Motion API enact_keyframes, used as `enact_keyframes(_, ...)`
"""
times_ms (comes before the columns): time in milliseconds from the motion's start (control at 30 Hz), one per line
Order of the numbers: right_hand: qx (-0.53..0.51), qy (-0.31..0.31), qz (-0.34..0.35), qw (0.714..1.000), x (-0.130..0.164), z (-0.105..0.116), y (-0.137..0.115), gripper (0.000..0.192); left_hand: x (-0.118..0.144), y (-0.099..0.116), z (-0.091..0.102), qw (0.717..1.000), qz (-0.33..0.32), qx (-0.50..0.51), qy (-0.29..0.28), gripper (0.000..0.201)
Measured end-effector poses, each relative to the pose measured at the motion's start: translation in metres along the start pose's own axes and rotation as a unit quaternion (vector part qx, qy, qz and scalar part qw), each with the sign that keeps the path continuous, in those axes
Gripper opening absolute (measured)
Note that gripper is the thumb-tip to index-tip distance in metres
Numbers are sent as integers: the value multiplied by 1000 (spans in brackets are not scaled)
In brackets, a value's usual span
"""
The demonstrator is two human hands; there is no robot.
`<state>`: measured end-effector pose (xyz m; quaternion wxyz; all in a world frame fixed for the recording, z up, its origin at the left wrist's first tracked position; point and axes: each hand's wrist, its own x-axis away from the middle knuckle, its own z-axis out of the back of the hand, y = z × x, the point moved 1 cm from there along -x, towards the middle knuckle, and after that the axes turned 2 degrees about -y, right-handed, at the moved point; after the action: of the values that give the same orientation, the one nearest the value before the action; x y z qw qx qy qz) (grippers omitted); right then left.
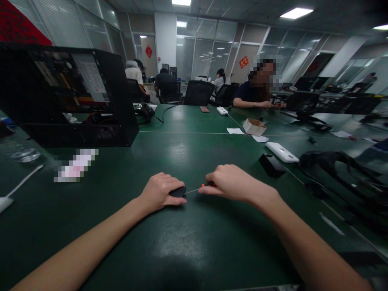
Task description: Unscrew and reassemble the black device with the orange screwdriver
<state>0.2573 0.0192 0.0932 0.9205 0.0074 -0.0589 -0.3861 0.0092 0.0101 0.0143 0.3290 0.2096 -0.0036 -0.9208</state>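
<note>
My left hand (pixel 159 190) is closed round a small black computer mouse (pixel 178 192) on the green table (pixel 177 234), with the thumb along its near side. In my right hand (pixel 232 182) is a screwdriver (pixel 192 191) with a thin metal shaft and an orange-and-black handle, mostly covered by the fingers. The shaft points left, and its tip meets the right end of the mouse. Whether the tip sits in a gap or only touches the edge, I cannot tell.
An open black computer case (pixel 118 109) stands at left. To the right lie a black box (pixel 272 165), a white power strip (pixel 281 152) and black straps (pixel 336 173). Farther back is a small cardboard box (pixel 254 127). A person (pixel 254 91) sits across the table.
</note>
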Motion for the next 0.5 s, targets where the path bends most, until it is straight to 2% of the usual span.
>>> enact_keyframes(100,-41,48,16,998,0,-41,15,52,-2,3,-3,1000,19,-18,4,50)
enact_keyframes(200,-87,98,21,991,0,-65,24,51,-4,8,-7,998,50,-23,7,49)
enact_keyframes(300,-132,115,15,985,-5,-74,23,48,-4,9,-7,997,66,7,30,51)
enact_keyframes(400,-186,118,7,975,-10,-78,19,44,-2,0,-2,993,71,79,53,62)
enact_keyframes(500,-220,135,-19,966,-12,-80,20,40,-1,-16,3,984,95,147,25,62)
